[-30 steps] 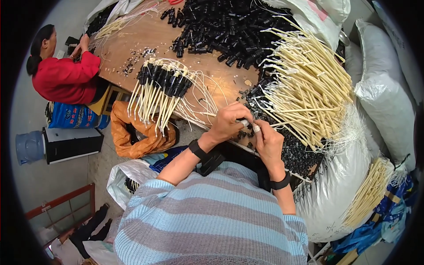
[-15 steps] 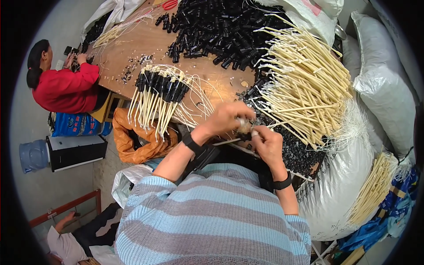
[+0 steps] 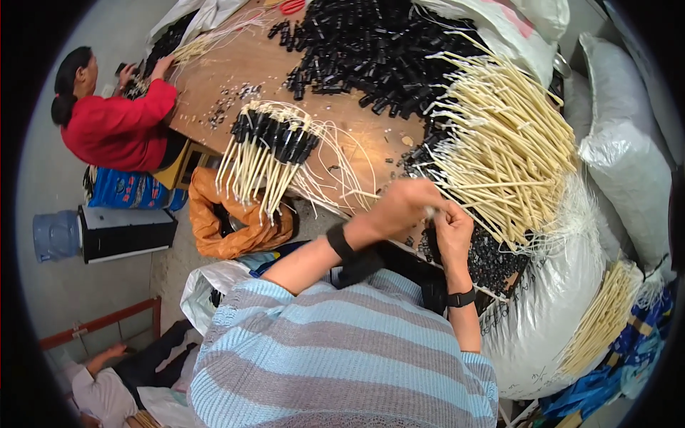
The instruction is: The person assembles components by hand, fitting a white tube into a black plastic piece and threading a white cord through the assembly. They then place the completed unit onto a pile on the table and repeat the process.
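Over the table's near edge, my left hand (image 3: 401,207) and my right hand (image 3: 454,232) meet at the fingertips. Both have their fingers closed, and a small whitish bit shows between them; what it is I cannot make out. Just left of my left hand lies a short cream tube (image 3: 360,194) among loose white wires; whether my fingers touch it is hidden. A bundle of cream tubes with black sockets (image 3: 275,135) rests on the table farther left, its tube ends hanging over the edge. Small black pieces (image 3: 492,260) are heaped beside my right hand.
A large pile of black sockets (image 3: 371,53) covers the far table. Many cream tubes (image 3: 506,143) are stacked at right, beside bulging white sacks (image 3: 621,121). An orange bag (image 3: 207,232) stands open below the table. At far left a person in red (image 3: 118,128) works.
Both my hands have shifted slightly right and come closer together. The cream tube that stuck out below my left hand no longer shows there. The person in red has reached one arm farther forward.
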`<state>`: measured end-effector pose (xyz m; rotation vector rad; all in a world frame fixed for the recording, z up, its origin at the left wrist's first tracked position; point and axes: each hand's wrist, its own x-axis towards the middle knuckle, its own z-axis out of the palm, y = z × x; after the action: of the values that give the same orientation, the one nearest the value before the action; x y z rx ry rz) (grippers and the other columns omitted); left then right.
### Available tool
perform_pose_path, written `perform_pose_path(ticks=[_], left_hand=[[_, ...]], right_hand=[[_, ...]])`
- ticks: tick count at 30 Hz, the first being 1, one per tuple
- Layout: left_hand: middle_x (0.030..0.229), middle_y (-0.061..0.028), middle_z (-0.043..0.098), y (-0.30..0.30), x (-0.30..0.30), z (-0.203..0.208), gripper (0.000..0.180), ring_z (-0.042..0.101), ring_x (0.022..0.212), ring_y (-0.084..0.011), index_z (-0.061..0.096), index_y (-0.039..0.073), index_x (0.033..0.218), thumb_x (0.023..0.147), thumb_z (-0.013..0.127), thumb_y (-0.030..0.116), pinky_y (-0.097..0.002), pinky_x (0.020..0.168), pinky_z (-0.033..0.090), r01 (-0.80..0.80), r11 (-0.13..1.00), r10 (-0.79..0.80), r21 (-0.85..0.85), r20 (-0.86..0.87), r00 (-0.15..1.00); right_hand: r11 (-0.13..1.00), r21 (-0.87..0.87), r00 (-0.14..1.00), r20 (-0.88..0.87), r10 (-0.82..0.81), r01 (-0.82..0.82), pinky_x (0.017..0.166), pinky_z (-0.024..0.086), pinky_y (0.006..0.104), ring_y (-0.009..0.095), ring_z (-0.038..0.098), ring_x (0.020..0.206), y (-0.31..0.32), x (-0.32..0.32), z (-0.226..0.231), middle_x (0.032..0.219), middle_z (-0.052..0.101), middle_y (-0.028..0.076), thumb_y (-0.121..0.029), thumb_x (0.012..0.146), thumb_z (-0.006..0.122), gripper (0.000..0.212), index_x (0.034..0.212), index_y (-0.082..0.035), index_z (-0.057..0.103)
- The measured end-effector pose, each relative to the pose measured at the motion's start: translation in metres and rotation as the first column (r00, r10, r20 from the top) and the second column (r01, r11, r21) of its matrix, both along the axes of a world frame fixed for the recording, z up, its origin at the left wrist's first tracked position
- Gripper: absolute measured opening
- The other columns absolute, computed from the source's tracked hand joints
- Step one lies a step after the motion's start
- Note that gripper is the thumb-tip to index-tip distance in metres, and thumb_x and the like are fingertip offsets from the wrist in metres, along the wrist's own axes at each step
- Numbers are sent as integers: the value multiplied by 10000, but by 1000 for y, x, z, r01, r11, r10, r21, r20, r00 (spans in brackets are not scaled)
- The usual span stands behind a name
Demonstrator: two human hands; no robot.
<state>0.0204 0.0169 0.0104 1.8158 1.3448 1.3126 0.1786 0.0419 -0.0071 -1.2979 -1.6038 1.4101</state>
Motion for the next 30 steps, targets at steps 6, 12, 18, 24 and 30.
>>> perform_pose_path(ticks=[6, 12, 18, 24, 30], left_hand=[[809, -43, 609, -10, 6, 2, 299, 589, 725, -192, 691, 89, 906, 665, 623, -74, -302, 648, 493, -42, 988, 70, 146, -193, 979], [788, 14, 634, -16, -3, -13, 263, 562, 653, -28, 676, -18, 958, 735, 578, -116, -191, 573, 470, -20, 861, 274, -508, 431, 860], [793, -1, 653, -16, -6, -13, 150, 565, 657, -31, 690, -11, 855, 737, 625, -79, -187, 570, 454, -59, 884, 254, -463, 370, 894], [741, -78, 630, -13, -16, -4, 226, 618, 665, -225, 672, 7, 863, 638, 665, -11, -300, 605, 490, -311, 940, 316, -137, 16, 949], [968, -138, 672, -18, -14, -2, 398, 648, 872, -323, 642, 33, 1056, 663, 635, -28, -375, 755, 526, 79, 966, -115, -245, -136, 984]], right_hand=[[989, 130, 993, 108, 56, -70, 558, 441, 263, 103, 550, 590, -8, 0, 2, 682, 617, 64, -8, 829, 572, 142, 926, -23, 674], [676, 710, 917, 376, -132, -194, 556, 495, 333, 286, 641, 622, -13, -11, 9, 795, 664, 132, -91, 857, 642, 129, 979, -61, 671], [677, 704, 920, 379, -101, -216, 542, 486, 309, 244, 639, 608, -15, -9, 10, 785, 665, 111, -70, 854, 637, 133, 982, -58, 670], [983, 177, 996, -60, 70, -59, 494, 394, 213, 59, 530, 555, -13, -1, 18, 728, 632, 1, -55, 880, 628, 151, 1023, -19, 662], [894, -407, 730, -667, -149, -190, 462, 273, 180, 15, 347, 489, -2, 16, 27, 655, 533, -52, -28, 862, 634, 183, 1040, 3, 661]])
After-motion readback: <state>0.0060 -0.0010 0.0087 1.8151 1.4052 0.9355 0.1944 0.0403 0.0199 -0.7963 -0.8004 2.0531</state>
